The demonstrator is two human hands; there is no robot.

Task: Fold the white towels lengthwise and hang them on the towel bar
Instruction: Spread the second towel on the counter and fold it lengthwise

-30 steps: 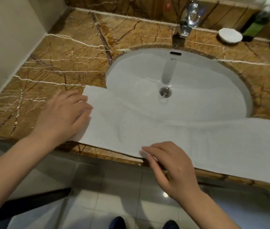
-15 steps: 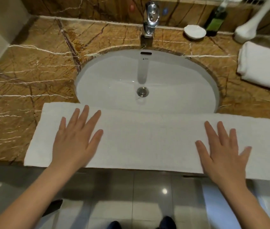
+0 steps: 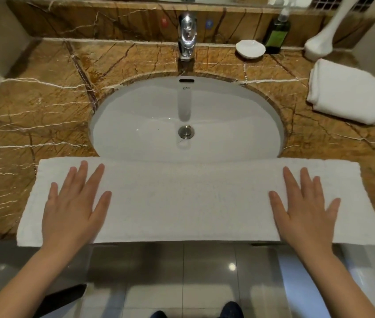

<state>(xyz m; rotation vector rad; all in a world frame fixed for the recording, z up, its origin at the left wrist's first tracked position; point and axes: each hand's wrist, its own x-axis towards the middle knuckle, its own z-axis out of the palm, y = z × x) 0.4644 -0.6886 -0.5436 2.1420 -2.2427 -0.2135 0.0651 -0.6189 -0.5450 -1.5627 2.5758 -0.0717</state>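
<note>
Folded once lengthwise already, by the look of it: white towel (image 3: 193,200) stretched as a long narrow strip along the front edge of the marble desk (image 3: 32,106), its far edge overlapping the near rim of the sink (image 3: 186,115). Left hand (image 3: 74,203) pressed flat near the towel's left end, fingers spread, gripping nothing. Right hand (image 3: 306,203) pressed flat near the right end, likewise open and empty. Probably smoothing the fold. Still to do, judging from this: perhaps another lengthwise fold, then lifting and hanging on the towel bar, nowhere in view. Second folded towel (image 3: 349,92) waiting at the right rear of the desk, beside a soap dish (image 3: 249,49) and a green bottle (image 3: 277,35), so at least one more to handle.

Compared with half a second ago: both hands slid slightly outward toward the ends, towel lying flatter and squarer. A second ago, towel still draped crooked into the basin, hands working its left portion.
</note>
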